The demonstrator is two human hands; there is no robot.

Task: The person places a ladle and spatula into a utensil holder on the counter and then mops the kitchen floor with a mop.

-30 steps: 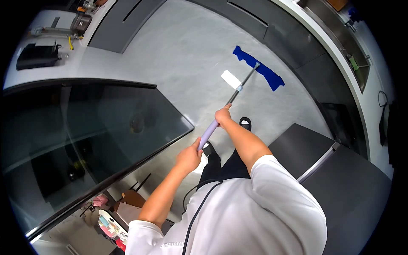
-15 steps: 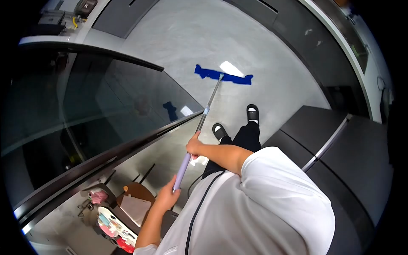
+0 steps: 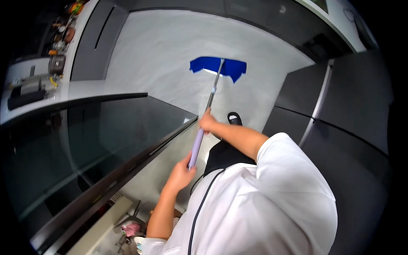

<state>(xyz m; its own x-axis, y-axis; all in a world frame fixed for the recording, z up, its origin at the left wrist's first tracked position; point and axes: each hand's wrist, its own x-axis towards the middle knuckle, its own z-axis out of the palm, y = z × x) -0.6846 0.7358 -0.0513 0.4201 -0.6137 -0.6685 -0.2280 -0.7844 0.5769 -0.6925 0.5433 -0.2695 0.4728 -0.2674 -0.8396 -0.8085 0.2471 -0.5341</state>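
Note:
A mop with a blue cloth head (image 3: 233, 68) and a grey and lilac pole (image 3: 197, 146) reaches from my hands out over the grey floor. My left hand (image 3: 182, 172) is wrapped round the lower end of the lilac grip. Higher up, where the lilac part meets the grey metal, my right hand (image 3: 207, 122) is closed round the pole. The mop head's cloth is spread wide, with its two ends bent toward me.
A dark glass panel (image 3: 106, 140) with a dark frame stands at the left. Grey cabinets (image 3: 93, 42) line the far side. A dark fridge (image 3: 352, 93) is at the right. Black slippers (image 3: 234, 119) and chair parts show below.
The mop head first swept left, then its cloth ends bent toward me. Both hands moved down-left, then up and slightly right, still gripping the pole. The view has turned.

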